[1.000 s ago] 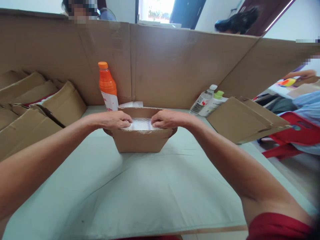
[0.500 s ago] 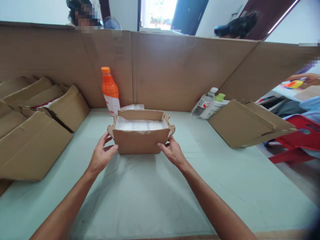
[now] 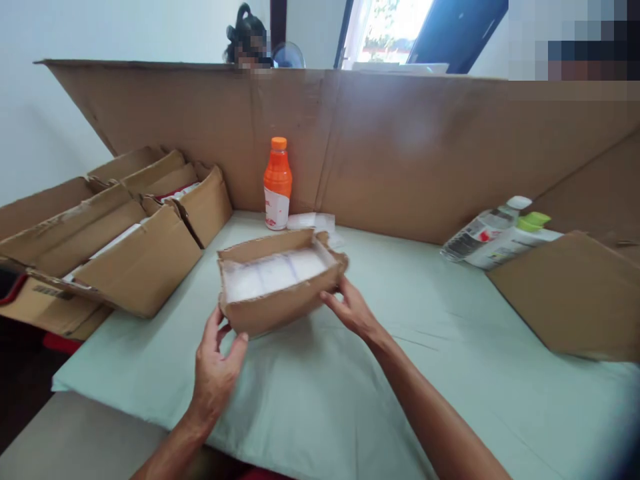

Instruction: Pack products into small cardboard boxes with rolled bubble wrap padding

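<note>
A small open-topped cardboard box is between my two hands over the green cloth. It is turned at an angle and its near side is blurred. Inside lie white packets wrapped in clear plastic. My left hand grips the left end, its fingers partly hidden by the box and its thumb at the front. At the right end, my right hand holds on with the thumb on the front face and the other fingers partly out of sight.
Larger cardboard boxes stand at the left. An orange bottle and a clear plastic packet are at the back. On the right, a clear bottle and a green-capped bottle lean beside another box. A cardboard wall runs behind.
The view has swung left. The small box has turned, its left end now nearer to me, and both hands have moved with it. More of its contents shows.
</note>
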`<control>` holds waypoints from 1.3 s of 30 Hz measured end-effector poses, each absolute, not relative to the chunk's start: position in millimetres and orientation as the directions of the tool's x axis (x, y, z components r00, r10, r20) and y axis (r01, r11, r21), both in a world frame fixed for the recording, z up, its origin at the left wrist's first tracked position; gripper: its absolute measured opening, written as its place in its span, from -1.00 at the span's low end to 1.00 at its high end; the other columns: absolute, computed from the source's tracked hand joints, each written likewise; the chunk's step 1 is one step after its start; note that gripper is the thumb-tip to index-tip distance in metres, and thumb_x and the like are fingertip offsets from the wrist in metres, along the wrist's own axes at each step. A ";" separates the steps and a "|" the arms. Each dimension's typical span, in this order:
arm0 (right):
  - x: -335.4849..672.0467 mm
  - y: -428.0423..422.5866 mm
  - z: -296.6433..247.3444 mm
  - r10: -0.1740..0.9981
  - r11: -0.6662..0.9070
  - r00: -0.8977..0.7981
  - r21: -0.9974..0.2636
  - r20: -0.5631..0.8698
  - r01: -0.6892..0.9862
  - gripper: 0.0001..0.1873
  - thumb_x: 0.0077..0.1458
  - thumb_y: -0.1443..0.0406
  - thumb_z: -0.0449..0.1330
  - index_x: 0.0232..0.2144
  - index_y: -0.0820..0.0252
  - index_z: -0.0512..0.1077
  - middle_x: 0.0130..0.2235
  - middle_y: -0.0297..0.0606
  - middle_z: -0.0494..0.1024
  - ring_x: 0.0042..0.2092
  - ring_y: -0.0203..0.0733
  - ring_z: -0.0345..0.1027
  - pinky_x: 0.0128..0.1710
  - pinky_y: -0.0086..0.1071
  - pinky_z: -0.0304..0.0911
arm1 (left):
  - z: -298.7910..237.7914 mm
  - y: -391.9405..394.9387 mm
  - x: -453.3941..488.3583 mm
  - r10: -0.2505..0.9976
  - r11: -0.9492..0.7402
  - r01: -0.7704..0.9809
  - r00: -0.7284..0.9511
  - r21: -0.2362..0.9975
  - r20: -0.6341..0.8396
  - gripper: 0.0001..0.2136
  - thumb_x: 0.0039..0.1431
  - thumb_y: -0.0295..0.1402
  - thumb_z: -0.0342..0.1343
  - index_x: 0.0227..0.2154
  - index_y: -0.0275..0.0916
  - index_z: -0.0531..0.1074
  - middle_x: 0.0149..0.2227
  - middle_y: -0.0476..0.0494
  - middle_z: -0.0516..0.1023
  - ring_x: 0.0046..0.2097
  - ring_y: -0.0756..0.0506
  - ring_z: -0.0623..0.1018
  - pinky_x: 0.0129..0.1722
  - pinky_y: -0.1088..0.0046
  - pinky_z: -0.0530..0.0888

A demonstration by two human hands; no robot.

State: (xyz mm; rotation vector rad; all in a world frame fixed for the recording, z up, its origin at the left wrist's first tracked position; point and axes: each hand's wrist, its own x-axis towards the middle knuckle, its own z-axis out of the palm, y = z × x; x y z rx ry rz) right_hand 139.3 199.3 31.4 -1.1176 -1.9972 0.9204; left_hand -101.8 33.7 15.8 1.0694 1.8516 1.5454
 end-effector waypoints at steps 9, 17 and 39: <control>-35.4 281.2 -4.2 0.881 0.396 -0.422 -0.821 0.214 0.410 -0.22 0.13 0.26 0.09 0.36 0.34 0.02 0.28 0.18 0.31 0.26 0.16 0.21 0.26 0.05 0.16 | 4.7 104.1 -153.3 0.806 -0.103 0.364 -0.515 0.926 0.292 -0.27 0.21 -0.29 0.13 0.40 -0.03 0.00 0.46 -0.25 0.00 0.42 -0.27 0.17 0.16 0.20 0.49; -79.6 309.3 -35.9 0.840 0.449 -0.514 -0.753 0.172 0.482 -0.09 0.03 0.30 0.16 0.38 0.38 -0.04 0.36 0.18 0.20 0.33 0.15 0.14 0.30 -0.02 0.15 | -12.5 166.1 -167.1 0.780 -0.141 0.330 -0.543 0.933 0.310 -0.37 0.33 -0.20 0.00 0.40 -0.11 -0.01 0.50 -0.29 -0.19 0.49 -0.25 -0.04 0.27 0.15 0.37; -106.0 301.0 -35.5 0.787 0.604 -0.594 -0.400 0.166 0.689 -0.44 0.29 0.25 0.11 0.26 0.43 0.27 0.35 0.15 0.25 0.38 0.17 0.04 0.33 -0.01 -0.05 | -81.2 244.2 -235.4 0.646 -0.021 0.453 -0.674 0.891 0.358 -0.43 0.17 -0.28 0.10 0.25 -0.28 0.23 0.23 -0.46 0.35 0.22 -0.27 0.45 0.12 0.17 0.50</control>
